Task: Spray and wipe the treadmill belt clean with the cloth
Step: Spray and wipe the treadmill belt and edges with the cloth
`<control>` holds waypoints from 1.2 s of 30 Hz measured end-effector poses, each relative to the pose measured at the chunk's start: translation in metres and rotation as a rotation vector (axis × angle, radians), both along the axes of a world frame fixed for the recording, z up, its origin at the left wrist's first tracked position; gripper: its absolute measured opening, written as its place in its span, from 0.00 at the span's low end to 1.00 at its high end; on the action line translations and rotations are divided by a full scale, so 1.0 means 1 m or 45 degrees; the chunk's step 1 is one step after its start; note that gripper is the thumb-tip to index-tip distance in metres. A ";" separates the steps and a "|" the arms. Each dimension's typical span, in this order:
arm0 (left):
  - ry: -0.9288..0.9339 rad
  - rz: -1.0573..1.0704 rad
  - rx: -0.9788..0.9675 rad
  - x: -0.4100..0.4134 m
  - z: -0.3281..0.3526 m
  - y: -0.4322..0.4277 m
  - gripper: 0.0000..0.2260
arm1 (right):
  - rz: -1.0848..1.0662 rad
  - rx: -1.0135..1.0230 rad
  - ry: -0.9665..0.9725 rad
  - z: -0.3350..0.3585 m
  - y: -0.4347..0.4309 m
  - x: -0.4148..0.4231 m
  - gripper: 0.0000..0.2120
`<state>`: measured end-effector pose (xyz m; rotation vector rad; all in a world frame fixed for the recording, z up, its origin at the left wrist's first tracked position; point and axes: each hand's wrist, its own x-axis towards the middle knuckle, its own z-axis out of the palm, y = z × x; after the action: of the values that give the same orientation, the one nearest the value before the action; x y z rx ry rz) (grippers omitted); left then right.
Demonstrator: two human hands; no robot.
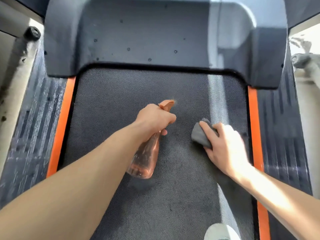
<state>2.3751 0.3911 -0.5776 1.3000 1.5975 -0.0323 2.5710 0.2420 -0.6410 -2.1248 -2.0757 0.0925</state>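
Observation:
The dark textured treadmill belt (121, 94) fills the middle of the view. My left hand (154, 121) grips the neck of an orange translucent spray bottle (145, 158), its nozzle pointing forward over the belt and its base hanging toward me. To the right, my right hand (225, 146) presses a folded grey cloth (200, 135) flat on the belt, fingers spread over it. A strip of sunlight falls across that hand and the belt's right part.
Orange side strips (59, 129) and ribbed dark foot rails (31, 135) border the belt. The grey motor cover (147, 37) lies ahead. A light shoe tip (221, 232) shows at the bottom. Pale frame posts stand at both sides.

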 end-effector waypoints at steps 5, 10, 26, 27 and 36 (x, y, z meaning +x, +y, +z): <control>0.060 -0.004 0.020 -0.006 -0.002 -0.009 0.09 | -0.055 -0.001 0.011 0.001 -0.003 -0.005 0.38; 0.051 -0.125 -0.037 -0.016 0.005 -0.018 0.07 | -0.109 -0.007 0.000 0.001 -0.003 -0.009 0.38; -0.141 0.093 0.077 -0.051 0.026 0.000 0.11 | -0.109 0.030 -0.024 -0.001 0.151 -0.065 0.28; -0.160 0.131 0.073 -0.055 0.028 0.002 0.11 | 0.050 0.053 -0.009 -0.002 0.125 -0.076 0.29; -0.081 0.131 0.096 -0.078 0.009 0.005 0.05 | 0.090 0.062 -0.089 -0.010 0.136 -0.064 0.27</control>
<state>2.2972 0.3965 -0.5682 1.2617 1.6224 0.1327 2.5073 0.3777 -0.6514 -2.0553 -2.1692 -0.0232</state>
